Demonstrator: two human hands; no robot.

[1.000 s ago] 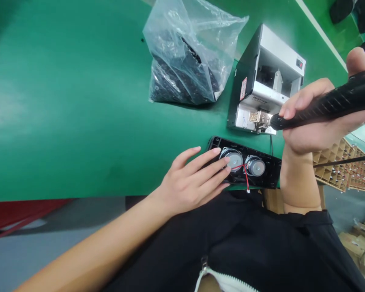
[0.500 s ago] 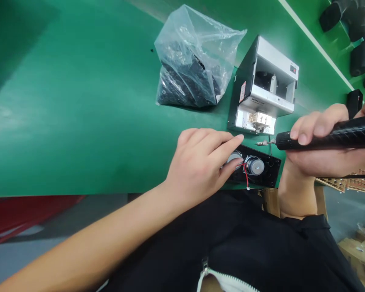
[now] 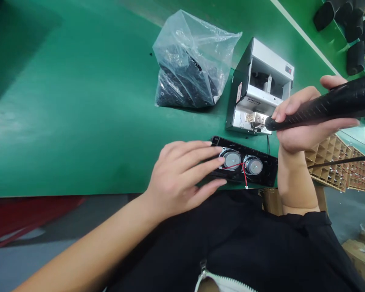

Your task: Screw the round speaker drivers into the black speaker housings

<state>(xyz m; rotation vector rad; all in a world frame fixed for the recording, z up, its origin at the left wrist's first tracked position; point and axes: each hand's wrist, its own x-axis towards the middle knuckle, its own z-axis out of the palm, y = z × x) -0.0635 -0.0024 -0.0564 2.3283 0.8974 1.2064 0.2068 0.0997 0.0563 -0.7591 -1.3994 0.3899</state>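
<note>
A black speaker panel [image 3: 269,172] with two round silver drivers and red wires lies near the table's front edge. My left hand [image 3: 185,174] rests over the panel's left end, fingers spread, the fingertips at the left driver [image 3: 232,159]. In my right hand [image 3: 304,117] is a black electric screwdriver [image 3: 325,103], held on a slant. Its tip end is at the metal outlet of the silver and black screw feeder [image 3: 272,56], just behind the panel; the bit itself is hard to make out.
A clear plastic bag [image 3: 188,77] of black parts lies left of the feeder on the green table [image 3: 79,121]. Partitioned cardboard trays [image 3: 337,162] with wired parts are at the right, and black cylindrical objects [image 3: 355,59] at the far right.
My right hand has moved the screwdriver back and left, to the feeder's outlet. My left hand has drawn back to the left and opened its fingers, uncovering the left driver.
</note>
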